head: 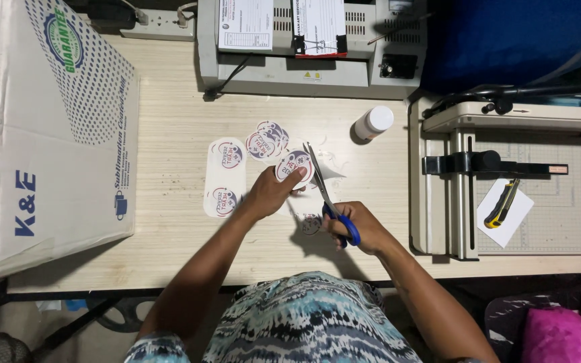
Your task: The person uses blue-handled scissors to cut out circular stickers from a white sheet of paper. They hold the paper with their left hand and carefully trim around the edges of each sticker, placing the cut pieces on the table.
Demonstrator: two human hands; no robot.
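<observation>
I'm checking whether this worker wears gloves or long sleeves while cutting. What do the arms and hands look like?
Both hands are bare: no gloves, and no rings or watch that I can make out on the left hand or the right hand. Both forearms are uncovered to the bottom edge of the picture. The top is patterned in teal, white and black streaks.

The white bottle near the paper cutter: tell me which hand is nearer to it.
Right. The right hand with the scissors sits below the white bottle; the left hand, holding a round sticker, is farther left.

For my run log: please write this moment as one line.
left hand: holds sticker | right hand: scissors open, cutting | desk: more stickers
</observation>
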